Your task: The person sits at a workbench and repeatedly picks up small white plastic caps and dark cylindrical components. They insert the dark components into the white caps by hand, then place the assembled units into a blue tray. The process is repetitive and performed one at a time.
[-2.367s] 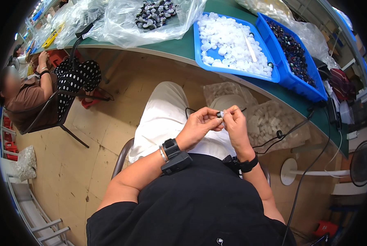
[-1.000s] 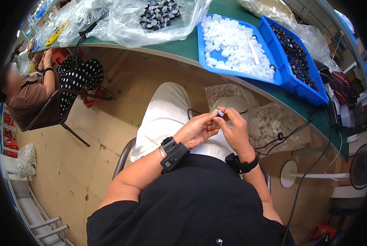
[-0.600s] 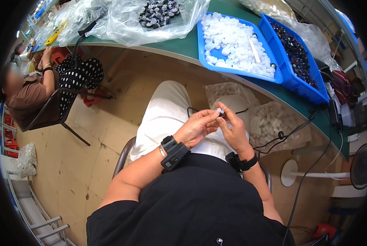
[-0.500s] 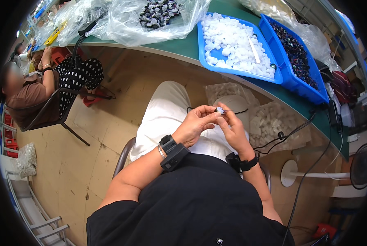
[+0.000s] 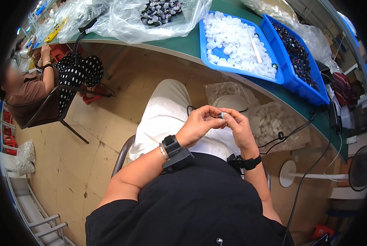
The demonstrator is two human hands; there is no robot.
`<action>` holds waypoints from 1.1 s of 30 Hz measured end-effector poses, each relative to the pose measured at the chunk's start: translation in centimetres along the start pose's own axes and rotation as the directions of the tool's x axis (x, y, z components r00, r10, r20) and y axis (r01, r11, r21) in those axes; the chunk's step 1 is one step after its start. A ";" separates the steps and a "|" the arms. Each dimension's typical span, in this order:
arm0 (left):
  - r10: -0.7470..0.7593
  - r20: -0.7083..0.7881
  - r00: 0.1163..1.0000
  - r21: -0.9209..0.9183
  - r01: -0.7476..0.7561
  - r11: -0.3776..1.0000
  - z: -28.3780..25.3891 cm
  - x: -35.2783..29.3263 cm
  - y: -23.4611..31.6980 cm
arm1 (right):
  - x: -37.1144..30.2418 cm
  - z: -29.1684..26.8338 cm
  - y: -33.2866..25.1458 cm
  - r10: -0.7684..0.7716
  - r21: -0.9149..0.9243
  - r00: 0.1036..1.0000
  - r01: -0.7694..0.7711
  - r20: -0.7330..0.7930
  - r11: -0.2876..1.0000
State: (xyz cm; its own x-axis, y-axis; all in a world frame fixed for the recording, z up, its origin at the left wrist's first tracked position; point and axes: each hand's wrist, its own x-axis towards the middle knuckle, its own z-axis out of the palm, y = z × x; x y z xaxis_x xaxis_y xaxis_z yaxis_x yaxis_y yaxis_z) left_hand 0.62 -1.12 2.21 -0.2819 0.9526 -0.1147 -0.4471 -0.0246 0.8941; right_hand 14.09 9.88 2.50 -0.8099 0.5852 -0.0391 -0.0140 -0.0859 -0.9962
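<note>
Over my lap, both hands meet around a small round part point(image 5: 221, 115), dark and greenish with a pale edge; most of it is hidden by fingers. My left hand point(image 5: 200, 125) pinches it between thumb and forefinger. From the other side, my right hand point(image 5: 241, 130) presses its thumb and fingertips on the same part. Beyond my hands, on the green table, a blue tray point(image 5: 204, 52) holds many translucent white plastic caps point(image 5: 232, 39). Beside it stands a deeper blue bin point(image 5: 288, 78) of dark wired parts point(image 5: 292, 49).
A clear plastic bag point(image 5: 128, 30) with dark and white pieces lies on the table point(image 5: 173, 46). Bags of pale parts point(image 5: 277, 123) sit under it. Black cables point(image 5: 288, 137) hang at the right near a fan point(image 5: 360, 168). Another person point(image 5: 31, 90) sits at the left.
The right hand has turned inward, its fingers now curled over the small part. The white cap-like face and thin dark wire seen earlier no longer show.
</note>
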 end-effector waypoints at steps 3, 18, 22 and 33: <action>0.035 -0.003 0.999 0.065 -0.035 0.997 0.2 -0.2 0.1 | 0.1 0.0 -0.2 0.023 0.031 1.000 -0.024 0.008 0.999; -0.133 0.042 0.990 -0.258 0.140 0.956 -0.7 0.4 -0.1 | -0.2 0.9 -0.8 -0.116 -0.077 0.993 0.114 -0.018 0.990; -0.185 0.100 0.978 -0.359 0.209 0.910 -1.2 0.6 -0.6 | -0.4 1.1 -1.4 -0.306 -0.378 0.952 0.276 -0.019 0.884; -0.017 0.042 0.999 -0.063 0.020 0.998 -0.3 0.1 1.7 | -0.6 0.8 -2.0 -0.160 -0.043 0.983 0.156 -0.088 0.987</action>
State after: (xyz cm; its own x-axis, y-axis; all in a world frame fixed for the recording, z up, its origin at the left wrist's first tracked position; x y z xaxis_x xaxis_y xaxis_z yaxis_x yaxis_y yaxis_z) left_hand -0.42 -1.11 3.64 -0.2384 0.9647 -0.1118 -0.5050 -0.0247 0.8628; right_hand 14.12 9.12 4.58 -0.7425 0.6601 0.1137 -0.1151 0.0415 -0.9925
